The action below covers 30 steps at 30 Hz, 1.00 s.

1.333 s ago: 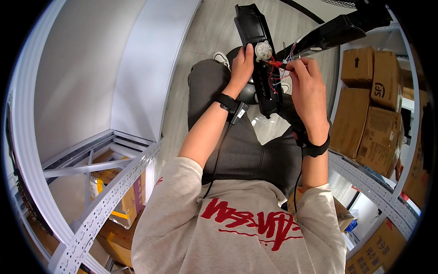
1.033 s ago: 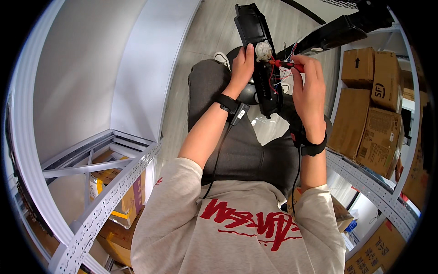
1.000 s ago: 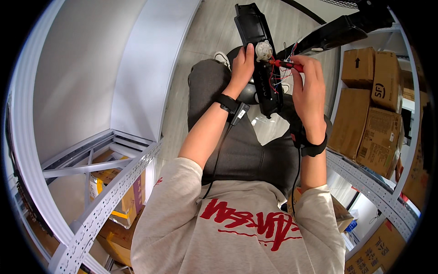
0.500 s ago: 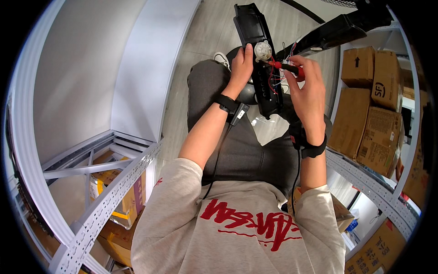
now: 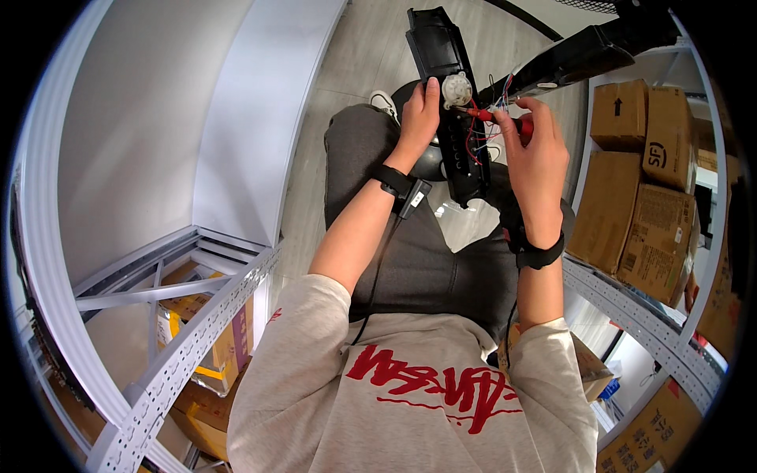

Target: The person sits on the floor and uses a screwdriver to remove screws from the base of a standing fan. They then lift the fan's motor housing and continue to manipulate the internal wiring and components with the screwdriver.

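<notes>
We would call this a storeroom serving as a small workshop. On the right we see brown cardboard boxes (image 5: 603, 209) stacked on a pale metal rack (image 5: 631, 331), and on the near left more cartons (image 5: 241, 335), one banded with yellow tape, show through a second frame (image 5: 185, 340) of perforated beams. Grey wood-look flooring (image 5: 356, 67) runs between the two. What makes us say workshop is the screwdriver (image 5: 484, 116), its tip at a black casing (image 5: 436, 49) that has loose red wires (image 5: 470, 145) along it.
</notes>
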Motion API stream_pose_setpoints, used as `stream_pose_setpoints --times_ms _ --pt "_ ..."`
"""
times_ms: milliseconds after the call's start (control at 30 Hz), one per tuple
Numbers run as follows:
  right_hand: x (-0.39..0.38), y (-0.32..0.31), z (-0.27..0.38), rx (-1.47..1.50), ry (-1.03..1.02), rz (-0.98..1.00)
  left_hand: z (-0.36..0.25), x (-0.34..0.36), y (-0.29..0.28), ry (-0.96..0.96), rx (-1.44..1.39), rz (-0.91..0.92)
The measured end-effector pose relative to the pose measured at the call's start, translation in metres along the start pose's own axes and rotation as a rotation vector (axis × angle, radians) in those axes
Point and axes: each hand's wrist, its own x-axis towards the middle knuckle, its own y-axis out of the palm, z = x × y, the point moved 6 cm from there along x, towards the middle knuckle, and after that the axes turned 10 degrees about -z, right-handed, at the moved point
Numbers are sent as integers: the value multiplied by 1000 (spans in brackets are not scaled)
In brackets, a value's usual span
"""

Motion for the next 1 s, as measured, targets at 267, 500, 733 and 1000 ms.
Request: stream_pose_setpoints --times_ms 267,500,733,1000 --pt "1 -1 6 175 -98 59 3 3 -2 -24 21 2" --pt "1 5 -9 310 21 -29 -5 -1 -1 -42 -19 55" --pt "0 2 -11 23 102 88 -6 -2 -2 -39 -22 46" --pt "0 1 0 205 -34 77 -5 -1 -1 -52 3 57"
